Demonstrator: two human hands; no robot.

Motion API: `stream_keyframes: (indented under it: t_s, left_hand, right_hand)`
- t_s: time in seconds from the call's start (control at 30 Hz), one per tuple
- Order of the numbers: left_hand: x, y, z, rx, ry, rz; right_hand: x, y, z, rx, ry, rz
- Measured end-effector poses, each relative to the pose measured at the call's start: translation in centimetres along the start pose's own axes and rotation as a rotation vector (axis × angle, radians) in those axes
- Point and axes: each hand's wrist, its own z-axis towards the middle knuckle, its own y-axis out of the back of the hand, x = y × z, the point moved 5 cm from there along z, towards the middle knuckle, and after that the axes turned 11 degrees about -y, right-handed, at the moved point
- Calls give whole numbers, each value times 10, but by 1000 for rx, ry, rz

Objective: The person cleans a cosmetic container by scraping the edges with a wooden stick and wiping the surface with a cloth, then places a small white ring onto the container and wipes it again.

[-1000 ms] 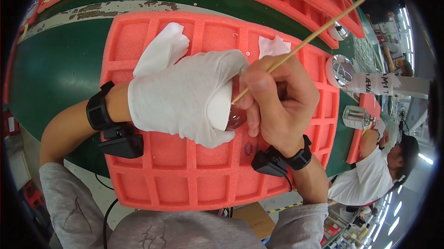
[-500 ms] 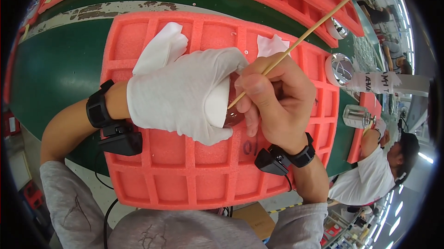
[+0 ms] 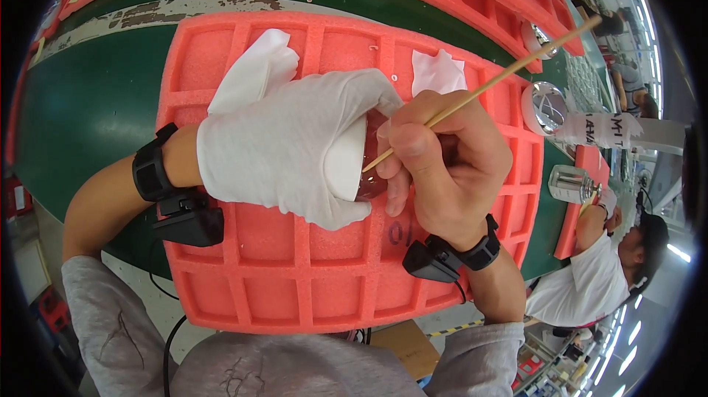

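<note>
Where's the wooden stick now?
In the head view, the wooden stick is right of centre, held in the right hand, its tip at the rounded white piece.

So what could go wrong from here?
The thin wooden stick points at the white rounded piece with a glossy face; a slip might scratch it.
The bare right hand has fingertips close to that face and could smudge it.
The white-gloved left hand could lose its grip above the pink foam tray.

Bright, even light, glaring ceiling tubes (image 3: 678, 253) at right, bent edges, black corners
</note>
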Motion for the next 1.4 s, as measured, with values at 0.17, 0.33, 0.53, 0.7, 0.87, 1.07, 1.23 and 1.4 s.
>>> stream_keyframes:
  t_s: [0.17, 0.33, 0.53, 0.7, 0.87, 1.07, 1.23, 1.4]
  left_hand:
    - [4, -5, 1, 24, 114, -308]
    - [9, -9, -2, -9, 61, -355]
    - [4, -6, -2, -65, -16, -138]
    - [6, -7, 0, -12, 38, -134]
    - [4, -4, -4, -70, -24, -24]
    - [6, -7, -2, -46, 49, -137]
    - [-3, 3, -2, 37, 85, 48]
    - [8, -5, -6, -102, -21, -76]
  right_hand:
    - [3, 0, 0, 108, 312, -257]
    - [7, -4, -6, 151, 388, -275]
    - [-1, -1, -6, -68, 8, 11]
    - [7, -4, -3, 239, 600, -456]
    - [2, -3, -4, 111, 192, -188]
    - [3, -1, -1, 218, 474, -373]
    - [-3, 2, -4, -19, 113, -1]
    - [1, -1, -1, 139, 235, -227]
